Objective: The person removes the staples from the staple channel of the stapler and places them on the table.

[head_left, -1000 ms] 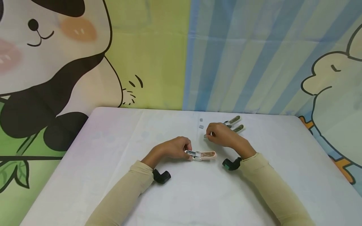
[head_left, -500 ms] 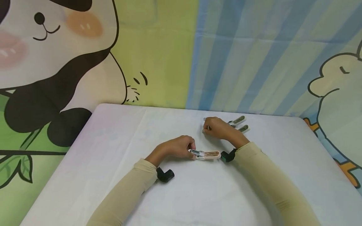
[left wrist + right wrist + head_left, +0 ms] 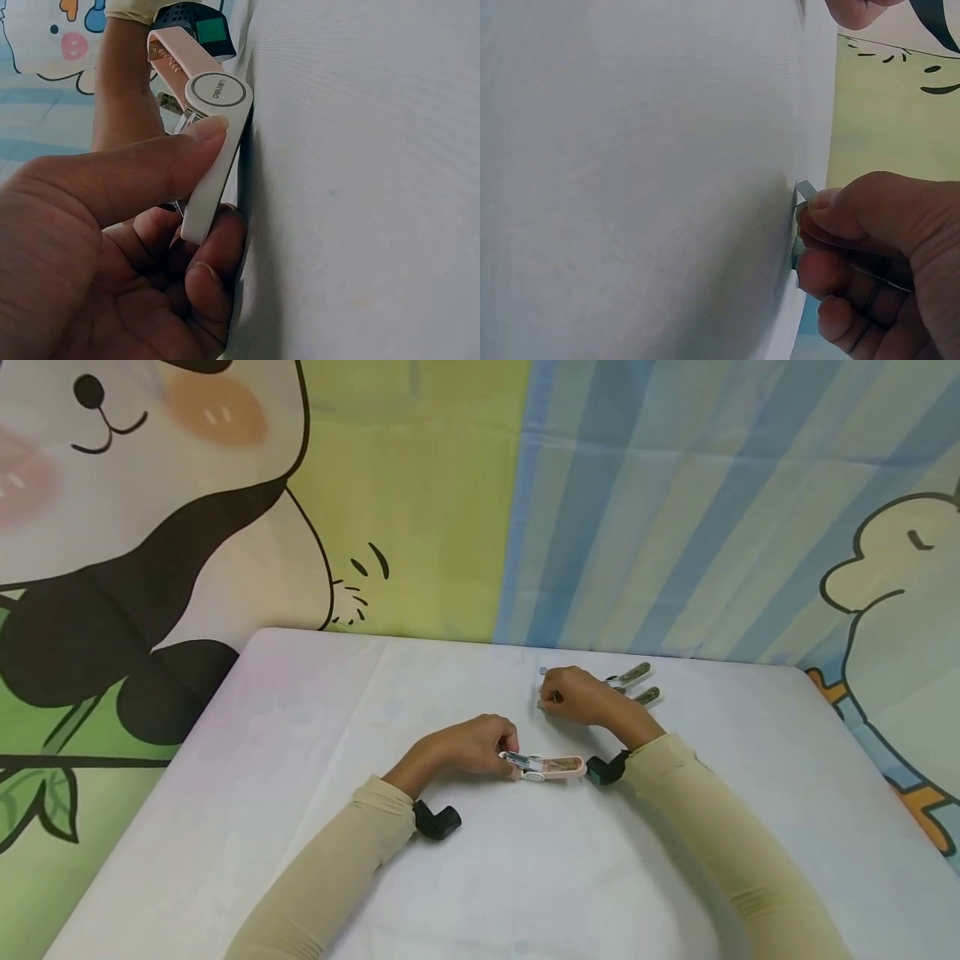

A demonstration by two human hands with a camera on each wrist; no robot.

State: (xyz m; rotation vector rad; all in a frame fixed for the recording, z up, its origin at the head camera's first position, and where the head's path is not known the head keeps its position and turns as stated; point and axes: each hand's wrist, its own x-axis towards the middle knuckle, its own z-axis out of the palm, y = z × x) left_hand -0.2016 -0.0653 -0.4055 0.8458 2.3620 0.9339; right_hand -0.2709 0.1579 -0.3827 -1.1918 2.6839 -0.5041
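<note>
My left hand [image 3: 468,746] grips a small pink and white stapler [image 3: 558,767] by one end, low over the white table. In the left wrist view, the thumb presses the side of the stapler's white body [image 3: 217,146], just below its round hinge disc, and fingers curl under it. The pink handle [image 3: 187,56] sticks out at an angle beyond the hinge. Farther back, my right hand [image 3: 577,695] pinches a small grey staple strip [image 3: 806,190] between thumb and fingertip, close to the tabletop. Part of that strip is hidden by the fingers.
Two green-handled staplers, one behind [image 3: 633,673] and one in front [image 3: 647,695], lie at the back right, partly covered by my right hand. Another small grey piece [image 3: 543,671] lies by the knuckles. A printed cloth backdrop [image 3: 420,527] rises behind the table [image 3: 315,693].
My right hand has moved farther back on the table with the staple strip, beside the other grey pieces, then stayed there. The left hand keeps its hold on the stapler. The head view has shifted slightly.
</note>
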